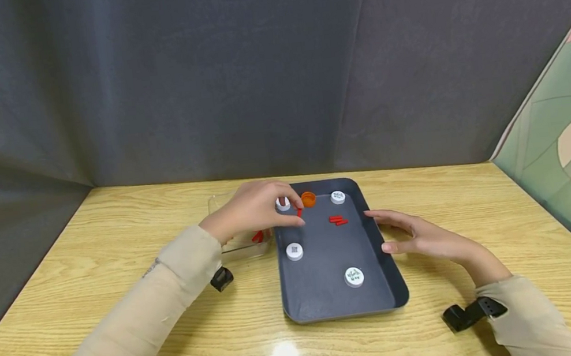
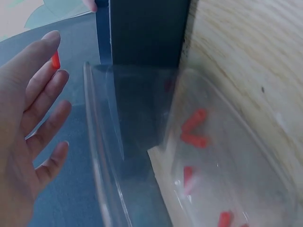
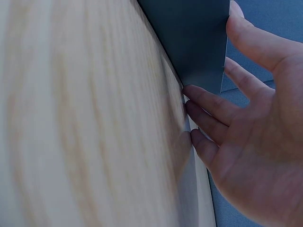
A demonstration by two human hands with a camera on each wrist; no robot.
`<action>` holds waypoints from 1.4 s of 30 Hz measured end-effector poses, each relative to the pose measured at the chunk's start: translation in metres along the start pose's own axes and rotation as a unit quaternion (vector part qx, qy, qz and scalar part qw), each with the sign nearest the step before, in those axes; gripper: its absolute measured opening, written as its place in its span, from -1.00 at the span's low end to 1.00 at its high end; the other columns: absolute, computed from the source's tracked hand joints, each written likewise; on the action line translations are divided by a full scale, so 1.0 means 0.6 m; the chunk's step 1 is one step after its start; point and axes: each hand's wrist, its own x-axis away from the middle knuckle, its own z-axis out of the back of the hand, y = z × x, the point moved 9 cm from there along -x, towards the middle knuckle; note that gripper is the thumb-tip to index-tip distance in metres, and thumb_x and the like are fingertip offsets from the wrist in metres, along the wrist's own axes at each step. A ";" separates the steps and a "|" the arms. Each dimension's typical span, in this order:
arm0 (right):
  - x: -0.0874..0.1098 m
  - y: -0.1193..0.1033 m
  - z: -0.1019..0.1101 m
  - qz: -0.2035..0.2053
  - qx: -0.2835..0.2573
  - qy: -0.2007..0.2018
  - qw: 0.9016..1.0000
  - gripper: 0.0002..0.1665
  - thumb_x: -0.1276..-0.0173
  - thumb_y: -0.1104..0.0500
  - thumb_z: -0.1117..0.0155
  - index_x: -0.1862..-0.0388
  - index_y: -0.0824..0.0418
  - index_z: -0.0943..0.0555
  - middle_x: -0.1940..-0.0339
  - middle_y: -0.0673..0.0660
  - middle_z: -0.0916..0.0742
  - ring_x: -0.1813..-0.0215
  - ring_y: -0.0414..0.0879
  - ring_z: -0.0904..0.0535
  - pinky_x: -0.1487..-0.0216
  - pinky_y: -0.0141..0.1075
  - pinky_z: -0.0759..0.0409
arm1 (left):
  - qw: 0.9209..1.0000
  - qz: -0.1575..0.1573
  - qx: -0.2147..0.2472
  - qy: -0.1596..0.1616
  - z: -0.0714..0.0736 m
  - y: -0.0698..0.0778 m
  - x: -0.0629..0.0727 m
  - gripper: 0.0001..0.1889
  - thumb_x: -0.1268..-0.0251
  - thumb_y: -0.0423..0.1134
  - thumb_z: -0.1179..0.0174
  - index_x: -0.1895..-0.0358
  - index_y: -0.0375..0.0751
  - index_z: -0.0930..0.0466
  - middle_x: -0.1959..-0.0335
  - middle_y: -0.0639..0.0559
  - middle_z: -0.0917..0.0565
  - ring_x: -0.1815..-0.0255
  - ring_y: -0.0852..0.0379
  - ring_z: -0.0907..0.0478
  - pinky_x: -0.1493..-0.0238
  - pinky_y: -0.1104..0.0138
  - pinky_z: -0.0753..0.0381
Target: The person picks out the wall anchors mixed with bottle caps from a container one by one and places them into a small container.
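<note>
My left hand point(image 1: 259, 207) pinches a small red cylinder point(image 1: 299, 213) between thumb and index finger, above the left part of a dark grey tray point(image 1: 325, 261). In the left wrist view the same cylinder point(image 2: 56, 60) pokes out below the fingertips, the other fingers spread. Several red cylinders point(image 1: 338, 220) lie together in the tray's upper right. Under the left forearm, partly hidden, stands a clear plastic box point(image 1: 246, 253) holding more red cylinders point(image 2: 194, 120). My right hand point(image 1: 424, 236) rests at the tray's right rim, fingers nearly straight, thumb on the edge.
Inside the tray are an orange round cap point(image 1: 308, 199) and white round caps near the corners, such as the marked one point(image 1: 354, 277) at front right. A wooden table point(image 1: 177, 340) bears everything. A dark curtain point(image 1: 228, 79) hangs behind.
</note>
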 end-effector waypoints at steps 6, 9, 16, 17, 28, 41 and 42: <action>-0.001 0.002 0.001 0.000 0.000 0.001 1.000 -0.16 -0.37 0.08 -0.36 -0.56 0.11 -0.23 -0.50 0.29 -0.32 -0.50 0.28 -0.19 -0.38 0.27 -0.13 | 1.000 0.007 0.002 0.014 0.013 -0.015 0.016 -0.71 -0.08 0.12 -0.46 0.16 0.13 -0.76 0.19 0.31 -0.67 0.21 0.23 -0.56 0.27 0.31 -0.48; -0.001 0.002 0.000 0.000 -0.001 0.000 1.000 -0.15 -0.37 0.08 -0.36 -0.56 0.11 -0.23 -0.50 0.29 -0.32 -0.50 0.28 -0.19 -0.38 0.27 -0.13 | 1.000 0.016 0.003 0.021 0.019 -0.025 0.024 -0.71 -0.08 0.13 -0.46 0.16 0.16 -0.75 0.20 0.36 -0.66 0.21 0.24 -0.55 0.27 0.30 -0.47; -0.002 0.002 -0.002 -0.004 -0.006 -0.003 1.000 -0.15 -0.37 0.07 -0.36 -0.56 0.10 -0.22 -0.51 0.29 -0.31 -0.50 0.28 -0.18 -0.38 0.27 -0.12 | 0.999 0.023 -0.003 0.034 0.029 -0.043 0.044 -0.71 -0.09 0.14 -0.45 0.16 0.17 -0.74 0.21 0.42 -0.63 0.25 0.27 -0.58 0.28 0.29 -0.49; -0.002 0.002 -0.002 -0.005 -0.006 -0.003 1.000 -0.15 -0.37 0.07 -0.36 -0.56 0.10 -0.22 -0.51 0.29 -0.31 -0.50 0.28 -0.18 -0.38 0.27 -0.12 | 0.999 0.025 -0.005 0.037 0.031 -0.046 0.047 -0.70 -0.08 0.15 -0.45 0.16 0.16 -0.74 0.22 0.41 -0.63 0.25 0.25 -0.59 0.27 0.29 -0.49; -0.002 0.001 -0.002 -0.002 -0.004 -0.004 1.000 -0.16 -0.37 0.08 -0.36 -0.56 0.09 -0.23 -0.51 0.25 -0.33 -0.50 0.23 -0.21 -0.38 0.15 -0.19 | 0.998 0.032 0.002 0.057 0.037 -0.070 0.067 -0.74 -0.08 0.12 -0.46 0.21 0.16 -0.74 0.20 0.41 -0.66 0.17 0.25 -0.59 0.18 0.26 -0.50; -0.002 0.000 -0.002 0.008 0.001 -0.003 1.000 -0.16 -0.37 0.09 -0.36 -0.56 0.08 -0.23 -0.50 0.24 -0.35 -0.49 0.21 -0.21 -0.38 0.19 -0.16 | 0.997 0.062 0.008 0.042 0.023 -0.103 0.090 -0.73 -0.11 0.12 -0.43 0.14 0.18 -0.76 0.06 0.31 -0.68 -0.07 0.18 -0.57 -0.03 0.13 -0.52; -0.002 0.000 -0.002 0.008 0.002 -0.003 1.000 -0.16 -0.37 0.09 -0.36 -0.55 0.08 -0.23 -0.50 0.24 -0.35 -0.49 0.21 -0.21 -0.38 0.18 -0.16 | 0.997 0.063 0.010 0.041 0.022 -0.105 0.091 -0.72 -0.12 0.11 -0.44 0.13 0.16 -0.76 0.05 0.29 -0.68 -0.09 0.16 -0.56 -0.05 0.12 -0.51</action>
